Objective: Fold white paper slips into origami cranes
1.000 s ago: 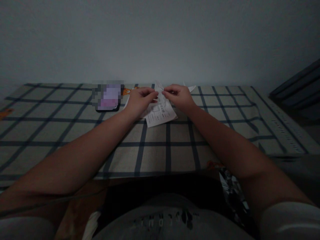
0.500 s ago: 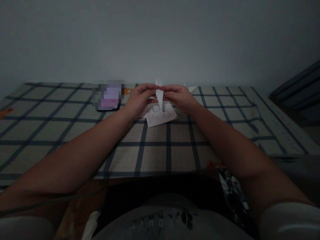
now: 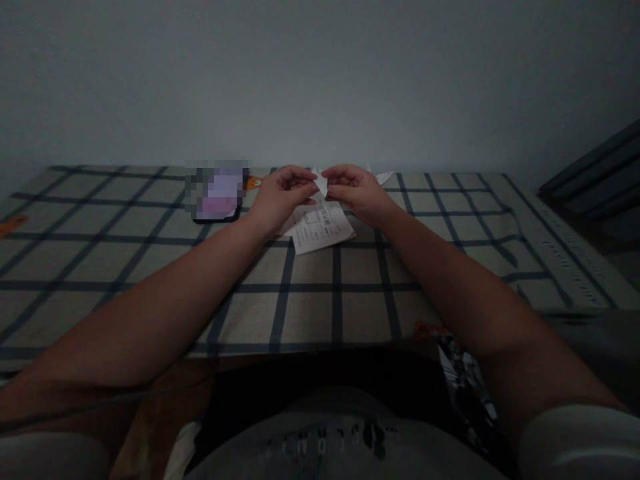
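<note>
A small piece of folded white paper [image 3: 321, 184] is pinched between my two hands, above the middle of the far part of the table. My left hand [image 3: 285, 193] grips its left side between thumb and fingers. On the right side, my right hand [image 3: 359, 193] does the same, fingers closed. Below them a printed sheet [image 3: 323, 230] lies on the cloth, its far part hidden by my hands. Just behind my right hand rests another folded white paper piece [image 3: 385, 177], with a pointed tip showing.
A checked tablecloth [image 3: 310, 320] covers the table, which meets a grey wall [image 3: 320, 80]. Left of my hands lies a phone [image 3: 220, 193], its screen partly blurred out. Dark slatted furniture [image 3: 600, 187] stands at the right.
The folded paper has turned: its long upright point no longer hangs down, and a shorter piece shows between my fingertips. My fingers have shifted their grip; the printed sheet stays put.
</note>
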### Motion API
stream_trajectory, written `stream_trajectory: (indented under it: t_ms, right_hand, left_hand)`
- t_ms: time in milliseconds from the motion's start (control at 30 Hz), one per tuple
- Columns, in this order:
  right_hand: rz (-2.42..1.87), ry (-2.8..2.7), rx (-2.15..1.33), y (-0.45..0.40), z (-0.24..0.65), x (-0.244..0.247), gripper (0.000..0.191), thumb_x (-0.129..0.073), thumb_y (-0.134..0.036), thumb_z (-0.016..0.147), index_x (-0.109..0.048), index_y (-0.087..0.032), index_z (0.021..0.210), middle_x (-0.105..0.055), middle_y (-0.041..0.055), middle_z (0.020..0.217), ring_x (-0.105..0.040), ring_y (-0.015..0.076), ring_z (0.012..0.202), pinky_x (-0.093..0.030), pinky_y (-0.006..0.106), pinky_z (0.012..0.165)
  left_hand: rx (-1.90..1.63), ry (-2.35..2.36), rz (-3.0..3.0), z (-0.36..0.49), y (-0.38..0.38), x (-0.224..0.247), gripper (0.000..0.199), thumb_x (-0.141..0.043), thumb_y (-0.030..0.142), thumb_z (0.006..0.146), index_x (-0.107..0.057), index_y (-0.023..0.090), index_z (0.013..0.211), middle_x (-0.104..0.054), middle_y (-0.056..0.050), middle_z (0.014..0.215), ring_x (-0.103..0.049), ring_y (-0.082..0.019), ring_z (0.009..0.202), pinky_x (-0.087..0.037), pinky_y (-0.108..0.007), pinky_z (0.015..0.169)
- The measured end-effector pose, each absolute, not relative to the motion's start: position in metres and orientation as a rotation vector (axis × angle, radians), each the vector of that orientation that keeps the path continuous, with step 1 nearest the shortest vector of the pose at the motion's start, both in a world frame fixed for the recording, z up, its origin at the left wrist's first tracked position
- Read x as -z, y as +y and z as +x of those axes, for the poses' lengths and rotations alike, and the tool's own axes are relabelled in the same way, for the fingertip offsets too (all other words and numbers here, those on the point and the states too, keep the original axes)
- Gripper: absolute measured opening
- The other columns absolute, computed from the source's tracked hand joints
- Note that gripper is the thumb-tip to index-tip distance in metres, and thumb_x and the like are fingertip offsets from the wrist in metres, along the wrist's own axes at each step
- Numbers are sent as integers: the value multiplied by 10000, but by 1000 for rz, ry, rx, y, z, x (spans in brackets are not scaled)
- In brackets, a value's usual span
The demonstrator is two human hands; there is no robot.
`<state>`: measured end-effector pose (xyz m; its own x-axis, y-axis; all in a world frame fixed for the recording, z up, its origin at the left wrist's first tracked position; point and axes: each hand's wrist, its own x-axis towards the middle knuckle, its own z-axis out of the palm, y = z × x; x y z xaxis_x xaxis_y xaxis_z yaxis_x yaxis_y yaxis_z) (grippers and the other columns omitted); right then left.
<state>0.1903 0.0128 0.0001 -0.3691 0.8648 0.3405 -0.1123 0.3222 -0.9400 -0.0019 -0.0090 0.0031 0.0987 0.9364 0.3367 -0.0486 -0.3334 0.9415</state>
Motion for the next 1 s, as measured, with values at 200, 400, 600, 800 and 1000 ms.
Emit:
stream_trajectory:
  t_ms: [200,400,600,800,1000]
  right_hand:
    - [-715,-1639,-1175,10,191,-3,309,-849,-319,759,-728,-205,1019,-693,7,941,-661,140,888,-580,292,830]
    - [-769,-1664,-1075,10,196,-4,309,-851,-437,769,-746,-172,889,-702,11,816,-632,130,783,-539,264,738]
    - [-833,-1624,-1069,4,192,-9,320,-837,-459,792,-726,-162,835,-688,7,751,-611,123,739,-498,241,656]
    - [-835,-1571,-1113,4,188,-8,272,-859,-370,782,-678,-170,819,-646,-24,699,-576,97,672,-485,232,639]
    - [-813,-1561,-1176,9,189,-5,267,-857,-312,787,-632,-188,859,-636,-44,707,-583,87,653,-489,224,631]
  left_hand:
    - [-1387,952,1510,-2,-13,-8,241,-879,235,696,-684,185,828,-737,-6,845,-708,-137,780,-632,-266,712]
    - [-1410,953,1551,-3,-15,-8,264,-906,299,688,-725,164,823,-748,-17,821,-706,-137,742,-625,-283,726]
    - [-1419,1029,1517,-1,-17,-9,249,-896,303,701,-714,165,798,-736,-5,792,-695,-123,723,-610,-265,722]
    - [-1389,991,1523,1,-21,-11,184,-854,193,712,-684,162,774,-700,13,750,-667,-105,694,-602,-254,720]
    - [-1364,919,1545,1,-20,-10,194,-819,167,743,-665,173,861,-695,14,795,-663,-107,719,-609,-270,746]
